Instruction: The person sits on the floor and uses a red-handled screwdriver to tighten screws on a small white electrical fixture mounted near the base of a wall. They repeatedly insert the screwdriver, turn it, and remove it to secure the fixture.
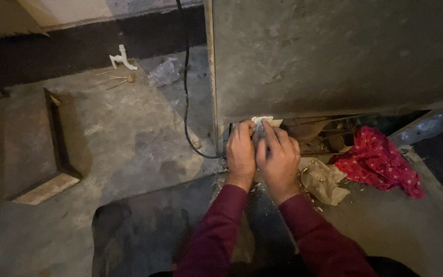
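Observation:
My left hand (240, 152) and my right hand (279, 156) are pressed together at the bottom edge of a grey concrete wall panel (334, 56). Both grip a small white box-like fitting (260, 123) at that edge; most of it is hidden under my fingers. A black cable (186, 92) runs down the wall's left edge and curves in toward the fitting beside my left hand. My sleeves are dark red.
A red patterned cloth (378, 160) and crumpled brown paper (325, 182) lie right of my hands, with debris in the gap under the wall. A white pipe fitting (121, 58) and clear plastic wrap (164, 72) lie far left on the concrete floor. A wooden frame (57, 138) lies left.

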